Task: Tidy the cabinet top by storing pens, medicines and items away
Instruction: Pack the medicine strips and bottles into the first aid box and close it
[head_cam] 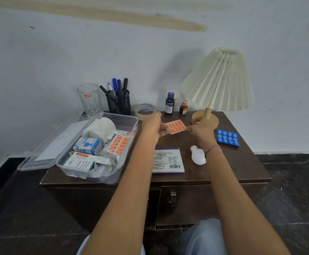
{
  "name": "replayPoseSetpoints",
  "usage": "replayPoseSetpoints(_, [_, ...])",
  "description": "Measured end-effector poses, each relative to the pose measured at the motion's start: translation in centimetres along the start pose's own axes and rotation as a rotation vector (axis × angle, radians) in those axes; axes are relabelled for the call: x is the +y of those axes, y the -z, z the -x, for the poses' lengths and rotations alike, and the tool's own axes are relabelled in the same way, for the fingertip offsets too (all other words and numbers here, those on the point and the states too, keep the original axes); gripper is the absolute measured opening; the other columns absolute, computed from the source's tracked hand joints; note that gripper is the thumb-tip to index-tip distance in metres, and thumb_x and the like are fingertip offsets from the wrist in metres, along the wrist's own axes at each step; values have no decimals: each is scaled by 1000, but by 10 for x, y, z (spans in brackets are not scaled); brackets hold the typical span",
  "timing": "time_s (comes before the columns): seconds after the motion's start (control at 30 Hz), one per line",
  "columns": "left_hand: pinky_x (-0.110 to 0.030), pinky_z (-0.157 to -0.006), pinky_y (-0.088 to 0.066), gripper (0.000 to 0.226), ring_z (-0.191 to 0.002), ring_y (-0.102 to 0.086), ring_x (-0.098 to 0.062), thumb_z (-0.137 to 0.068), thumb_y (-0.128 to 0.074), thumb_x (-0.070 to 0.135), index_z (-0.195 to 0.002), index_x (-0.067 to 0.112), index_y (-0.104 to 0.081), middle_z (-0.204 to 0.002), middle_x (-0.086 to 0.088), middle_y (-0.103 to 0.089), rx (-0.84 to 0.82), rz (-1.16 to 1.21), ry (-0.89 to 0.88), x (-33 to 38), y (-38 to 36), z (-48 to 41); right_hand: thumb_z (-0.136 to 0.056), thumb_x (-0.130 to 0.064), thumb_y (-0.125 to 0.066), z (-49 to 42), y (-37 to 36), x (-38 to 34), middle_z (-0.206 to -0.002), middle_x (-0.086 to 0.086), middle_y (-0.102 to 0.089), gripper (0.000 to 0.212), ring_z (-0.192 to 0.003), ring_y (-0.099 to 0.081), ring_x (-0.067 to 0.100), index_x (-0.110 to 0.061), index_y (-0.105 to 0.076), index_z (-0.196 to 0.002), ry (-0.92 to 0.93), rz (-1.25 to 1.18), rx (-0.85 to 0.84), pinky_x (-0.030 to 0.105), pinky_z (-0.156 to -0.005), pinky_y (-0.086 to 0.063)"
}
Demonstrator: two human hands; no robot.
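Both hands hold one orange tablet strip (175, 127) in the air above the middle of the worktop (242, 162): the left hand (152, 126) has its grip pinching the strip's left end, and the right hand (200, 130) has its grip pinching the right end. A glass (89, 99) at the back left corner carries a red "cello" label, and beside it a black mesh holder (119, 103) stands full of pens (116, 87). A clear plastic box (98, 150) sits open at the left edge, with a second orange strip (118, 144) and medicine cartons inside; their print is too small to read. Near the front edge lies a white box (168, 161) printed "FABER-CASTELL STAMP PAD", with a white bulb (198, 156) just beside it. A blue tablet strip (227, 138) lies near the right edge. Two small bottles (169, 103) stand at the back, next to a tape roll (145, 110) and a pleated lamp (218, 81)
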State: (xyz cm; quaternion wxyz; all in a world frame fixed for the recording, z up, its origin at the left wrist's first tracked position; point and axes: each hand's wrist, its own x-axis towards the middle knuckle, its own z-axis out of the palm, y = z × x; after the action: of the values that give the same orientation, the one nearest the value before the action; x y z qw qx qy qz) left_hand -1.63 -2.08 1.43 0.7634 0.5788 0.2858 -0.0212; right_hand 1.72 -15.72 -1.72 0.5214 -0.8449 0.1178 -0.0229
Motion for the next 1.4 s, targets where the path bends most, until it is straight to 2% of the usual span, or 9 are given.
replayPoseSetpoints(0.1, [-35, -65, -60, 32, -87, -63, -20, -93, -53, 11, -124, 10, -49, -106, -16, -58, 91, -55, -102, 1, 9, -3, -86, 7, -57, 9, -10, -9, -107, 25, -66, 21, -86, -63, 21, -13, -50, -87, -46, -251, -68, 33, -84, -54])
replayPoseSetpoints(0.3, [-35, -64, -61, 30, -74, -67, -19, -93, -50, 5, -123, 5, -48, -110, -17, -62, 178, -88, -245, 8, 37, -5, -84, 7, -62, 22, -27, -23, -112, 22, -63, 22, -97, -66, 28, -8, -51, -94, -108, -537, -159, 29, -75, -54])
replayPoseSetpoints(0.5, [-20, -47, -53, 18, -73, -66, -14, -84, -58, -8, -84, 9, -56, -98, -13, -65, 181, -100, -356, 17, 61, 4, -84, 5, -64, 33, -39, -36, -87, 8, -65, 22, -88, -66, 21, -14, -52, -80, -52, -679, -125, 23, -66, -55])
replayPoseSetpoints(0.57, [-23, -54, -55, 23, -73, -64, -18, -83, -59, -9, -76, 12, -57, -96, -13, -66, 167, -138, -369, 22, 72, 7, -85, 4, -64, 38, -45, -41, -80, 5, -64, 22, -83, -65, 19, -14, -53, -79, -22, -686, -144, 21, -64, -56])
replayPoseSetpoints(0.83, [-16, -53, -54, 16, -52, -65, -7, -84, -67, 4, -99, -2, -69, -73, -8, -71, 51, -444, -281, 44, 125, 18, -81, 0, -69, 60, -81, -57, -81, 5, -66, 26, -75, -66, 15, -19, -55, -70, 187, -557, -118, 18, -57, -55])
replayPoseSetpoints(1.0, [-17, -51, -53, 6, -52, -64, -7, -85, -67, 8, -83, 3, -66, -80, -11, -67, 76, -547, -233, 48, 147, 22, -80, -3, -71, 67, -102, -62, -94, 9, -69, 29, -87, -67, 18, -23, -55, -66, 299, -385, -120, 32, -77, -59])
replayPoseSetpoints(1.1, [-24, -64, -54, 10, -61, -61, -12, -85, -67, 9, -91, 1, -68, -85, -13, -67, 136, -667, -221, 50, 156, 18, -84, -1, -66, 71, -108, -64, -87, 1, -67, 20, -75, -61, 3, -17, -58, -74, 418, -238, -194, 21, -73, -57])
replayPoseSetpoints(1.23, [-26, -64, -54, 20, -47, -61, -12, -84, -67, 6, -100, -7, -67, -83, -16, -67, 174, -776, -187, 46, 162, 13, -90, -1, -57, 78, -113, -65, -90, 0, -67, 14, -77, -58, 4, -14, -62, -91, 573, -9, -310, 9, -67, -47])
replayPoseSetpoints(1.4, [-22, -48, -54, 25, -32, -58, -9, -82, -69, 3, -104, -9, -65, -76, -16, -68, 158, -878, -131, 43, 164, 6, -92, 2, -46, 81, -114, -63, -102, 7, -68, 23, -90, -61, 13, -9, -63, -103, 689, 230, -357, 27, -85, -52])
